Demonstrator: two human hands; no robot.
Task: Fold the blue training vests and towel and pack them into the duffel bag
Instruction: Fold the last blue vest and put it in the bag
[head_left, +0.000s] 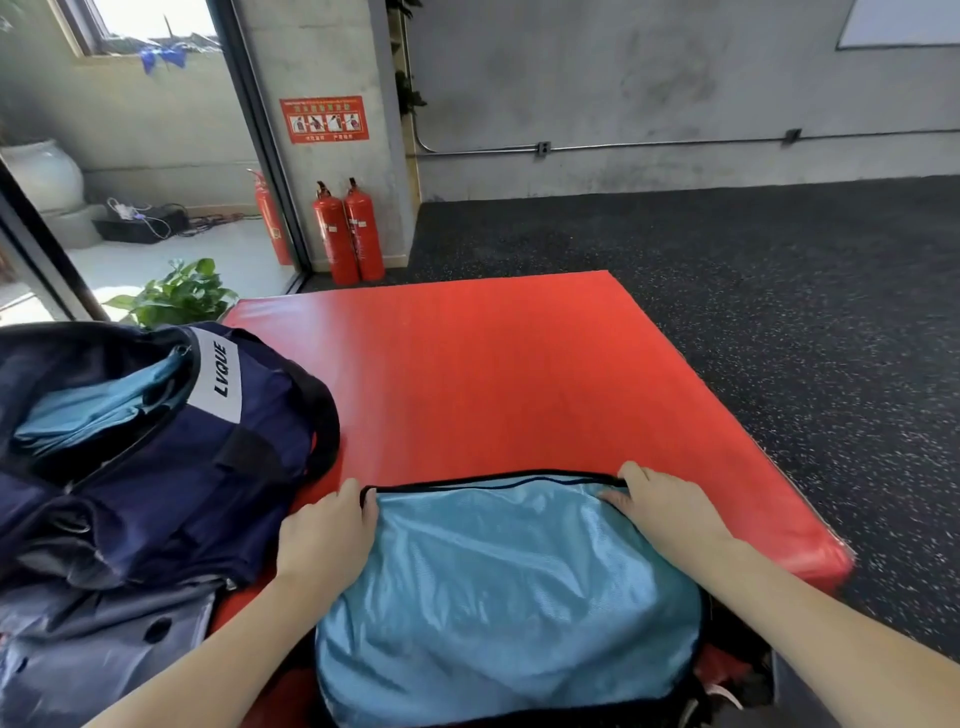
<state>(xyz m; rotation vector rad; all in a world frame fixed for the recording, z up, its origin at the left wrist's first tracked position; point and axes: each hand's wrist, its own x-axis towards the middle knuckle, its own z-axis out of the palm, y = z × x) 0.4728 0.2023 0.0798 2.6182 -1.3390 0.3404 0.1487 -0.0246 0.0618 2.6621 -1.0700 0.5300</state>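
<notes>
Fingers of the left hand (327, 530) and right hand (662, 506) pinch the blue training vest (498, 587) at its black-trimmed far corners; keeping that hem taut between them should give a square fold.

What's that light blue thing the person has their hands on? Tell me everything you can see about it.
It is a light blue training vest of shiny, mesh-like fabric edged with black trim. It lies spread fairly flat on the near part of the red mat, its near edge hanging off towards the person. The left hand grips its far left corner and the right hand holds its far right corner, along the black-trimmed far edge. A navy duffel bag sits to its left, apart from it.
</notes>
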